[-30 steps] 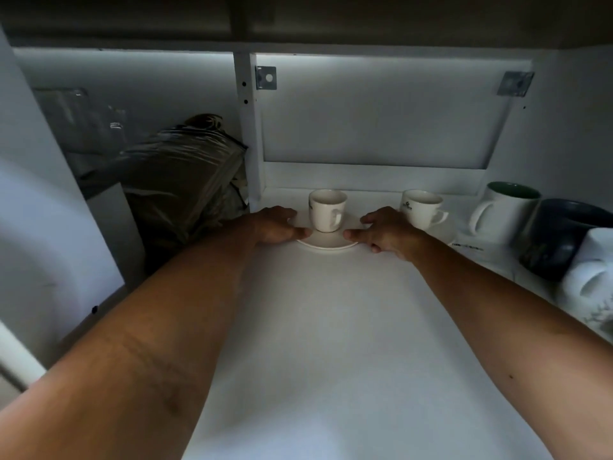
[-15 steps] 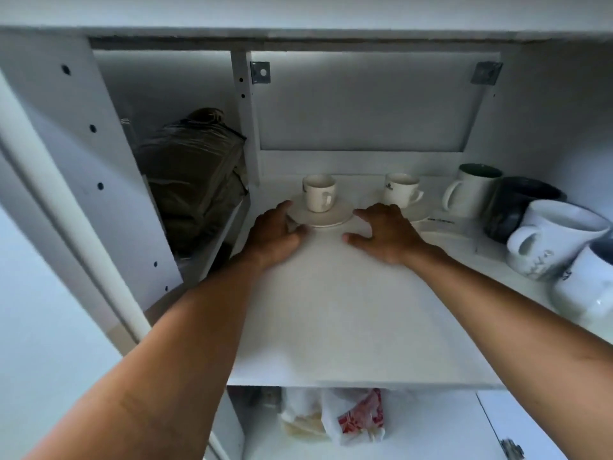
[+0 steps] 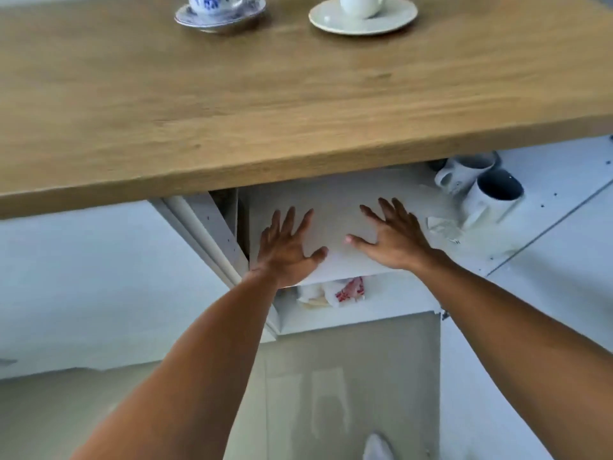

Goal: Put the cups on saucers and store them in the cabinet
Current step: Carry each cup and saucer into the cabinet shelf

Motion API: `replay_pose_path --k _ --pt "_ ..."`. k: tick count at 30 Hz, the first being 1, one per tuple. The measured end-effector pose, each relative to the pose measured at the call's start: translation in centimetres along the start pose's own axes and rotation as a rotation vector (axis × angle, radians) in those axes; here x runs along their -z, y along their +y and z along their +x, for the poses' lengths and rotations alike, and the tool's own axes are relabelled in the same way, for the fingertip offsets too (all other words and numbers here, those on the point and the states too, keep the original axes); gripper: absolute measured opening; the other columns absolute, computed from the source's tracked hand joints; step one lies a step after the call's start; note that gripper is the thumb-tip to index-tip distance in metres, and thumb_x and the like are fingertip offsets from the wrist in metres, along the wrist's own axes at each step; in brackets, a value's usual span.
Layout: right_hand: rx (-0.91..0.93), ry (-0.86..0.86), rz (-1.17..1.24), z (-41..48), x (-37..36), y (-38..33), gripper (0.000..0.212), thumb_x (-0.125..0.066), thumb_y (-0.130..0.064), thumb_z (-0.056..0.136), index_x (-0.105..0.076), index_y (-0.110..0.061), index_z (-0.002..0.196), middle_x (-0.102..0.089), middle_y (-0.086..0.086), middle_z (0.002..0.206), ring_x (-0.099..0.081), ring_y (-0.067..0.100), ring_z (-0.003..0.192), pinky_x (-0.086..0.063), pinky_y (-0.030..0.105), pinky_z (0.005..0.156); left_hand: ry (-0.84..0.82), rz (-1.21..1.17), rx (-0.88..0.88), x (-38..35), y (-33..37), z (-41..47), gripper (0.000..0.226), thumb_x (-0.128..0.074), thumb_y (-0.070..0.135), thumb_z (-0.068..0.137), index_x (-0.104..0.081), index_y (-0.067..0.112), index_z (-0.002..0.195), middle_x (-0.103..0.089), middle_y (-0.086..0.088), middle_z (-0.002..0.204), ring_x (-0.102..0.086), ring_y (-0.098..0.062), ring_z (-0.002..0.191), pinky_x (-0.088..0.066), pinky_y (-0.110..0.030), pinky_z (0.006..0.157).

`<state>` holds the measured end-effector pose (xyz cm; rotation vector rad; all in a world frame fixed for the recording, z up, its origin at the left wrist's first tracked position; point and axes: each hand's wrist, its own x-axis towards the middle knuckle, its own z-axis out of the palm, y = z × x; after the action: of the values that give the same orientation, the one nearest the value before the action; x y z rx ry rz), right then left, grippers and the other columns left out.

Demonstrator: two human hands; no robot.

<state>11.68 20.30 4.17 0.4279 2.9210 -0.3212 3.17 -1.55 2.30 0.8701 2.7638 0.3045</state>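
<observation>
Both my hands hover flat over the front of the white cabinet shelf (image 3: 335,210), holding nothing. My left hand (image 3: 287,247) has its fingers spread near the shelf's left front corner. My right hand (image 3: 394,235) is spread a little to the right of it. On the wooden countertop (image 3: 265,104) above stand a blue-patterned cup on its saucer (image 3: 220,9) and a plain white cup on a white saucer (image 3: 363,13), both cut by the top edge. The cups placed deep in the cabinet are hidden by the countertop.
White mugs (image 3: 461,172) and one with a dark inside (image 3: 494,197) stand on the shelf's right side. A crumpled white and red bag (image 3: 341,290) lies on the lower shelf. The open cabinet door (image 3: 560,207) stands at the right.
My hands have let go of the saucer and drawn back to the shelf's front. My head has risen, so the countertop now fills the upper view and hides the stored cups.
</observation>
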Motion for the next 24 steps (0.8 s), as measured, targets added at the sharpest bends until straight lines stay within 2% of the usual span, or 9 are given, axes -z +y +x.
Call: replay_pose_path --k 6,13,18,24 --pt "-0.101 -0.099 -0.007 -11.6 4.2 -1.7 0.092 -0.023 -0.085 0.082 -0.005 -0.036 0.157 0.005 0.005 0.167 0.013 0.029 0.152 -0.002 0.056 0.120 -0.097 0.010 -0.045 5.4 2.9 -9.1 0.082 -0.033 0.072 0.089 0.010 0.043 0.153 0.016 0.000 0.164 0.020 -0.029 0.149 0.002 -0.053 0.120" --pt "-0.161 -0.130 -0.005 -23.6 10.8 -3.5 0.094 -0.023 -0.087 0.080 -0.004 -0.036 0.157 0.007 0.005 0.167 0.014 0.029 0.152 0.000 0.056 0.119 -0.107 0.013 -0.089 12.5 5.4 -18.5 0.082 -0.028 0.073 0.088 0.005 0.039 0.154 0.013 -0.002 0.164 0.019 -0.029 0.149 0.001 -0.052 0.121" --pt "-0.156 -0.111 -0.028 -29.4 15.6 -4.4 0.094 -0.023 -0.087 0.080 -0.003 -0.037 0.157 0.008 0.004 0.167 0.015 0.028 0.152 0.000 0.057 0.119 -0.093 0.026 -0.093 17.3 7.5 -23.4 0.080 -0.033 0.070 0.091 0.003 0.037 0.155 0.012 -0.002 0.165 0.018 -0.029 0.150 0.002 -0.051 0.120" --pt "-0.127 -0.046 -0.041 -32.1 21.0 -5.1 0.096 -0.022 -0.088 0.078 -0.003 -0.036 0.157 0.008 0.003 0.167 0.015 0.027 0.152 0.002 0.056 0.119 -0.028 0.053 -0.114 22.4 8.7 -25.8 0.080 -0.034 0.070 0.091 0.002 0.038 0.155 0.011 -0.001 0.165 0.015 -0.028 0.151 0.000 -0.051 0.121"
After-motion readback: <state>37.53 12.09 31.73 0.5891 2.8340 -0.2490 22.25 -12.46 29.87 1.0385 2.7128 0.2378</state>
